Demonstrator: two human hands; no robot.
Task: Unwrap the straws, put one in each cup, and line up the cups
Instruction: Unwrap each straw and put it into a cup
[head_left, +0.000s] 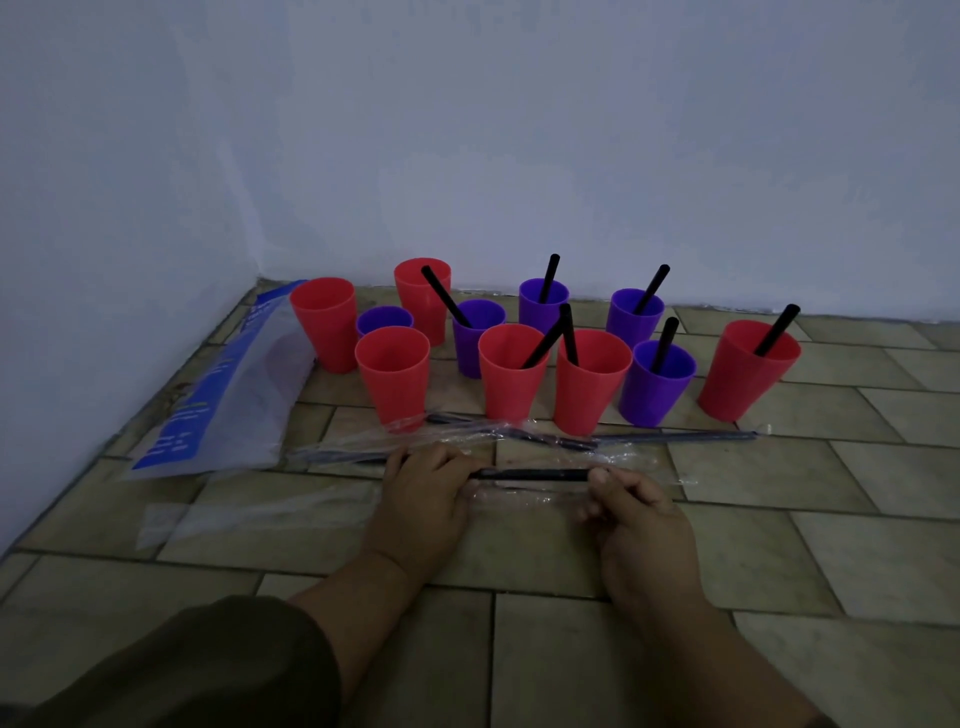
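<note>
Several red and purple cups stand on the tiled floor near the wall. Most hold a black straw, such as the far-right red cup (748, 371). The left red cup (324, 322), the front-left red cup (393, 376) and the small purple cup (384, 319) between them show no straw. My left hand (423, 486) and my right hand (631, 512) hold the two ends of a black straw (530, 474) low over the floor, with its clear wrapper (519, 499) hanging just below. More wrapped straws (675, 438) lie in front of the cups.
A clear plastic bag with blue print (218, 395) lies at the left by the wall. Empty clear wrappers (249, 514) lie on the tiles left of my hands. The white wall stands close behind the cups.
</note>
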